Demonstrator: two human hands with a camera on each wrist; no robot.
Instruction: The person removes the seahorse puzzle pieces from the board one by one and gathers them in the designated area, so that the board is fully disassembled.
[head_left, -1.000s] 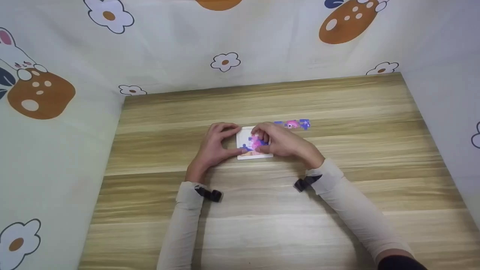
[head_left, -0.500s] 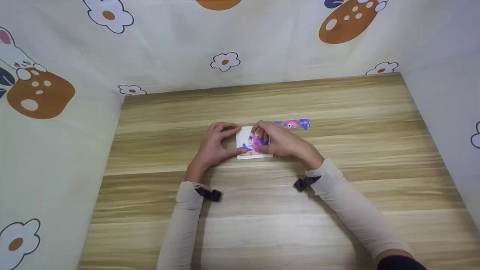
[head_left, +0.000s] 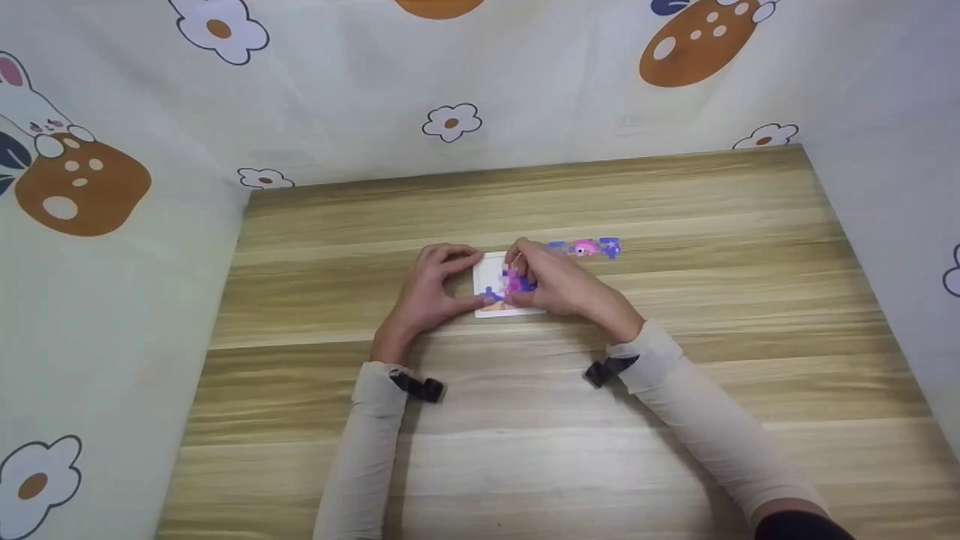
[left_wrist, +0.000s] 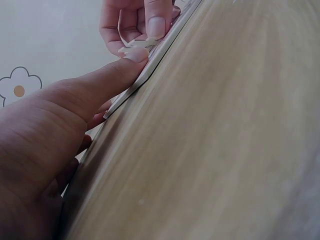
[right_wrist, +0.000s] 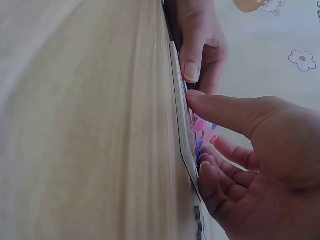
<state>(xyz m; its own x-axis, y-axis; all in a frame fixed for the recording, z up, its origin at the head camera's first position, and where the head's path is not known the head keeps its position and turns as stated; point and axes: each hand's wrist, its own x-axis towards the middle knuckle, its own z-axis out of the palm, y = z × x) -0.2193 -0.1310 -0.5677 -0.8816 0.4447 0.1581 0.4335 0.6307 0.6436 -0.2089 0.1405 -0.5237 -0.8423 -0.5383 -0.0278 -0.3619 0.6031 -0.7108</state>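
Note:
A small white puzzle tray (head_left: 487, 268) lies on the table, with joined pink, blue and tan pieces along its lower part. My left hand (head_left: 431, 292) grips its left side, fingers at the upper-left corner and thumb pressing on the lower pieces. Over the right half, my right hand (head_left: 566, 281) pinches a pink-and-blue puzzle piece (right_wrist: 200, 126) between thumb and fingers. That piece stands tilted up from the tray in the right wrist view. In the left wrist view, pale piece edges (left_wrist: 139, 44) show by the two thumbs. My right fingers hide the tray's right side.
Several loose puzzle pieces (head_left: 586, 248) lie in a row behind my right hand, pink and blue. The wood-grain table (head_left: 495, 450) meets a printed cloth wall (head_left: 360, 112) at the back and sides.
My right hand has shifted slightly left, its thumb moving closer to the left thumb. The pinched piece has moved a little with it. My left hand stays put.

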